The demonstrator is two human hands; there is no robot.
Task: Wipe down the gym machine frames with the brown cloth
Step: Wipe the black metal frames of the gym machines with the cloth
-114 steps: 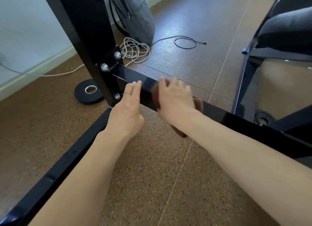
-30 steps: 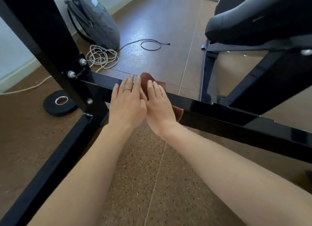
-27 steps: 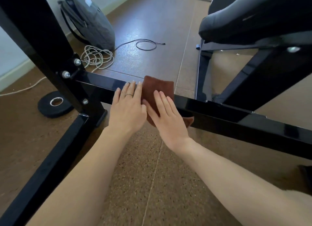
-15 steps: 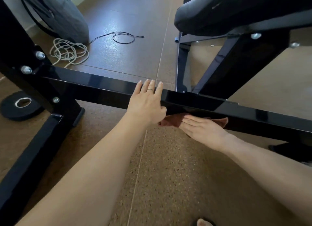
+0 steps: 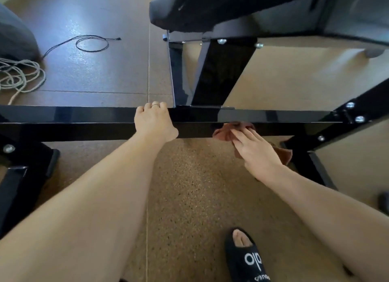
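The brown cloth (image 5: 228,132) is now pressed by the flat right hand (image 5: 255,150) against the crossbar (image 5: 273,115) side, further right; the crossbar is gripped by the left hand (image 5: 154,121).

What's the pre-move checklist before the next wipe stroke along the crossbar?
1. Brown cloth in right hand: ok, fingers press it against the near face of the crossbar.
2. Left hand bracing: ok, it rests on the crossbar with fingers curled over the top edge, clear of the cloth.
3. Path to the right: not ok for a long stroke, the bolted joint is close.
4. Cloth spread flat: not ok, it is bunched.
5. Underside of bar wiped: cannot tell, hidden.
6. Foot placement: ok, it is back from the frame.
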